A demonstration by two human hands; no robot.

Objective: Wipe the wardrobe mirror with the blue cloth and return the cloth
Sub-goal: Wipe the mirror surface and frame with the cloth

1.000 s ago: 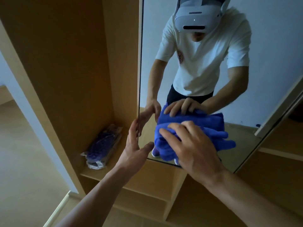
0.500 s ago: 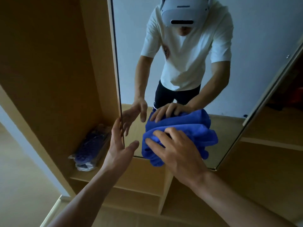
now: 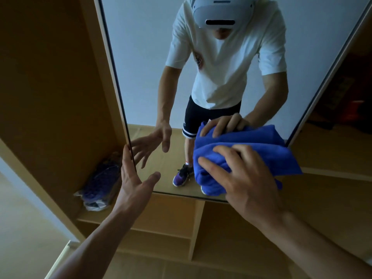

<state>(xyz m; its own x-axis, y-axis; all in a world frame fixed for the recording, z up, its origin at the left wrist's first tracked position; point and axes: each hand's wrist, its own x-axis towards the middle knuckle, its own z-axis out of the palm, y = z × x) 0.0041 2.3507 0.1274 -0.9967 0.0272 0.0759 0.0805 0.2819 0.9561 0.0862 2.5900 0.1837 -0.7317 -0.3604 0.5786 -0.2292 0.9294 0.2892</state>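
Note:
The wardrobe mirror (image 3: pixel 145 63) is a tall glass panel with a thin dark frame, reflecting a person in a white shirt. A bunched blue cloth (image 3: pixel 267 158) lies against the mirror's lower right part. My right hand (image 3: pixel 239 178) presses the cloth to the glass with spread fingers, partly covering it. At the mirror's lower left edge, my left hand (image 3: pixel 132 180) is open with straight fingers, its fingertips touching the frame.
A plastic-wrapped purple bundle (image 3: pixel 98 184) lies on a wooden wardrobe shelf (image 3: pixel 88 216) left of the mirror. Below the mirror are open wooden compartments (image 3: pixel 171 222). A dark recess (image 3: pixel 342 93) lies to the mirror's right.
My right hand and the cloth have slid to the right along the mirror's bottom. My left hand has stayed at the left edge.

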